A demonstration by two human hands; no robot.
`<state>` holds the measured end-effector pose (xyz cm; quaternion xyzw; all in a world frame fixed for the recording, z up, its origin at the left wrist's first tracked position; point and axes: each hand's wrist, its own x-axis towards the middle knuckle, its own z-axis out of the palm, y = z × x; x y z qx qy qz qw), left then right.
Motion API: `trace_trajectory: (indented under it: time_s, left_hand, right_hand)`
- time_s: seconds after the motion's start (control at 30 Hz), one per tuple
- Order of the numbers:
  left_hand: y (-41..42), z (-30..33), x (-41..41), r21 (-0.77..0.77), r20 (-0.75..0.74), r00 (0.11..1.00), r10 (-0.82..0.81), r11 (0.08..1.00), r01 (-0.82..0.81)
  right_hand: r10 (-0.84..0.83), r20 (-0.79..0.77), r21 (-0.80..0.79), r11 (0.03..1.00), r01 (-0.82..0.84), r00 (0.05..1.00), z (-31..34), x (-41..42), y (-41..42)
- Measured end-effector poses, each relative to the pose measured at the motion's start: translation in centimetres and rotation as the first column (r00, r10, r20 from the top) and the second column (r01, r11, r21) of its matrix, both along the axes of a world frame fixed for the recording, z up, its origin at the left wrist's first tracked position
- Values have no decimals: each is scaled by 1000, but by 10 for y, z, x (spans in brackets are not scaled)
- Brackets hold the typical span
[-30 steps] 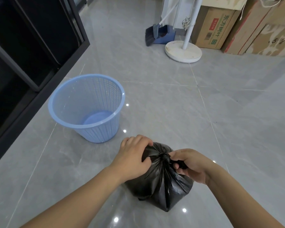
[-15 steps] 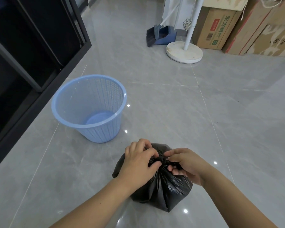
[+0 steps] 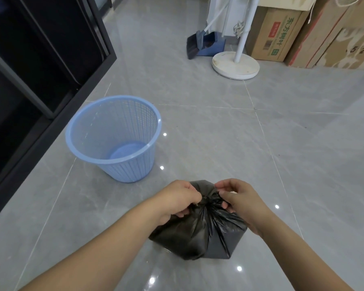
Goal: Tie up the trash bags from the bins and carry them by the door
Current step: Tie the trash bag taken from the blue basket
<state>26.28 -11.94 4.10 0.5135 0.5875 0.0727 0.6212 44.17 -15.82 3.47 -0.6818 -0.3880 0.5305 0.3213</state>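
Observation:
A black trash bag [image 3: 200, 236] sits on the grey tiled floor near the bottom centre, its top gathered into a twisted neck. My left hand [image 3: 177, 199] grips the gathered plastic on the left of the neck. My right hand [image 3: 237, 198] pinches the plastic on the right side of the neck, fingers curled around it. A light blue mesh bin [image 3: 114, 137] stands upright to the upper left of the bag, with no bag in it.
A black cabinet [image 3: 40, 66] runs along the left. At the back stand a white round fan base [image 3: 235, 64] with its pole, a blue dustpan and broom [image 3: 204, 44], and cardboard boxes [image 3: 277, 32].
Both hands have shifted on the bag's neck, pulling the gathered plastic tighter. The view has moved a little closer and to the left.

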Motion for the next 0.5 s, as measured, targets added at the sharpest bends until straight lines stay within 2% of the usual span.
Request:
trace_trajectory:
  time_s: [0.07, 0.13, 0.2, 0.23, 0.3, 0.4, 0.5]
  left_hand:
    - [2, 1, -1, 21, -57, 997, -60, 998, 61]
    - [0, 1, -1, 149, -191, 967, -166, 969, 196]
    - [-3, -3, -3, 267, -404, 864, -300, 865, 424]
    - [-5, -6, -6, 283, -505, 795, -337, 805, 521]
    - [-5, -13, -15, 238, -628, 690, -359, 756, 610]
    - [-6, -22, -25, 199, -687, 630, -362, 741, 642]
    - [-6, -27, -30, 292, -655, 688, -313, 735, 612]
  right_hand:
    - [9, 139, 67, 998, -18, 990, -4, 0, 0]
    - [37, 311, 153, 984, -88, 950, -8, -2, 1]
    - [22, 397, 219, 968, -118, 918, -12, -2, 1]
    - [0, 411, 233, 967, -105, 912, -16, 1, 2]
    - [-29, 408, 202, 978, -59, 912, -25, 7, 1]
    - [-4, 417, 167, 983, -73, 909, -39, 10, -4]
    - [70, 467, 165, 973, -164, 882, -48, 5, -4]
